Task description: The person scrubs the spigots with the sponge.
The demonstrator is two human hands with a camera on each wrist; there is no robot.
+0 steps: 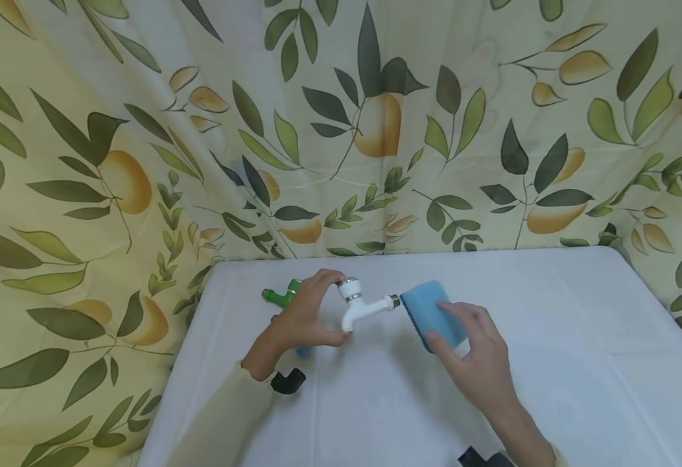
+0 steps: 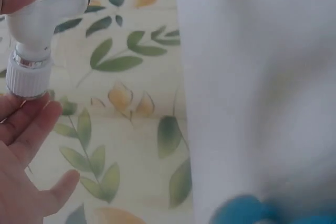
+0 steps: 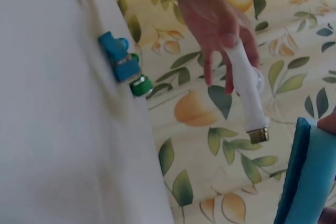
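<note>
A white plastic tap [image 1: 366,311] with a ribbed knob and a brass threaded end is pinched by my left hand [image 1: 303,318], fingers at the knob and thumb by the spout. In the left wrist view, fingertips meet the knob of the tap [image 2: 31,40] from below. My right hand [image 1: 483,363] grips a light blue sponge [image 1: 434,314] with a darker scouring side, thumb on one face and fingers over the other. The tap's threaded end points at the sponge, overlapping close to its edge in the head view. Both things are held above the table.
A green tap [image 1: 279,296] lies on the white-covered table [image 1: 551,383], partly hidden behind my left hand. Next to it, a blue tap [image 3: 121,59] shows in the right wrist view. Behind the table hangs a curtain [image 1: 341,194] printed with leaves and fruit.
</note>
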